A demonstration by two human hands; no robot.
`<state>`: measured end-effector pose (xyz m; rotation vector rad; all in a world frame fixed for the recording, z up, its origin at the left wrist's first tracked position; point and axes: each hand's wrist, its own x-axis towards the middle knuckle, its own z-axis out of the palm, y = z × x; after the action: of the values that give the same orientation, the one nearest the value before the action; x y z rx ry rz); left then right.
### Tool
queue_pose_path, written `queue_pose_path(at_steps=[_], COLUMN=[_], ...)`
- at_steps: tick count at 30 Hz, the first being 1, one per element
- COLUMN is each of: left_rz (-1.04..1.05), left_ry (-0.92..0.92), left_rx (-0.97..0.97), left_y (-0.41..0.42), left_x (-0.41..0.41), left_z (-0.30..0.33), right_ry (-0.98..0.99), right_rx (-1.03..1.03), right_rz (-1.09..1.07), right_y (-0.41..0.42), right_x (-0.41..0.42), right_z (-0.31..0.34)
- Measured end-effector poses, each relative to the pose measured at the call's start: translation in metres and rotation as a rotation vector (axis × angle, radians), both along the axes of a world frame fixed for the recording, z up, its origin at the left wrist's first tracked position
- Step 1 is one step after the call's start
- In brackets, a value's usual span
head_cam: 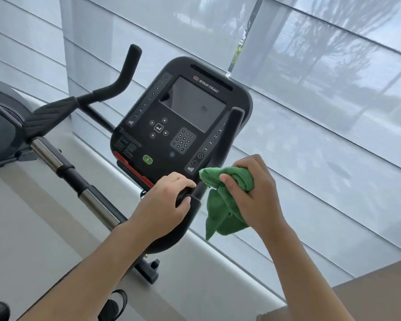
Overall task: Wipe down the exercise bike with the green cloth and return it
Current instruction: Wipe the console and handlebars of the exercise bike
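Green cloth (227,200) bunched in my right hand (252,188), fingers (227,179) curled tight round it, lower centre of frame, pressed against right handlebar (235,121) to scrub it. Left hand (164,202) gripped bar below console (178,119), probably steadying exercise bike (53,158). Wiping under way; return not yet due.

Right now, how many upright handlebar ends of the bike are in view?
2. One handlebar end rises left of the console; the other stands at the console's right edge, above the green cloth. Lower grips are partly hidden by the hands.
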<state>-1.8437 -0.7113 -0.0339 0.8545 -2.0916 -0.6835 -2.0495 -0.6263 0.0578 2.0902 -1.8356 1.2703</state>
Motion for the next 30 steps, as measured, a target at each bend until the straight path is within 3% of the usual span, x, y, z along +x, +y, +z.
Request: queue_pose_path(at_steps=[6,11,14,16,18,24,26,28,30], left_rz=[0.176,0.254,0.296,0.317,0.325,0.308,0.299,0.289,0.275], left_ry=[0.066,0.069,0.052,0.055,0.056,0.082,0.088,0.078,0.075], left_rx=[-0.035,-0.094,-0.138,-0.185,-0.197,-0.158,-0.157,-0.161,-0.158], left_y=[-0.006,-0.011,-0.013,-0.014,-0.015,-0.016,-0.018,-0.018,-0.017], left_x=[-0.030,-0.051,-0.055,-0.055,-0.054,-0.054,-0.055,-0.056,-0.056], left_z=[0.004,0.003,-0.005,-0.008,-0.010,-0.009,-0.007,-0.007,-0.006], right_ry=[0.048,0.062,0.078,0.176,0.240,0.094,-0.052,-0.347,-0.491], right_rx=[-0.272,-0.364,-0.246,-0.060,-0.012,-0.044,0.138,0.319,0.375], right_rz=[-0.032,-0.049,-0.050,-0.058,-0.099,-0.166,-0.015,0.223,0.295], right_y=[-0.048,-0.108,-0.143,-0.158,-0.165,-0.187,-0.194,-0.196,-0.193], right_x=[-0.029,-0.042,-0.044,-0.042,-0.040,-0.050,-0.062,-0.077,-0.083], right_z=[0.068,0.102,0.098,0.081,0.062,0.066,0.080,0.095,0.102])
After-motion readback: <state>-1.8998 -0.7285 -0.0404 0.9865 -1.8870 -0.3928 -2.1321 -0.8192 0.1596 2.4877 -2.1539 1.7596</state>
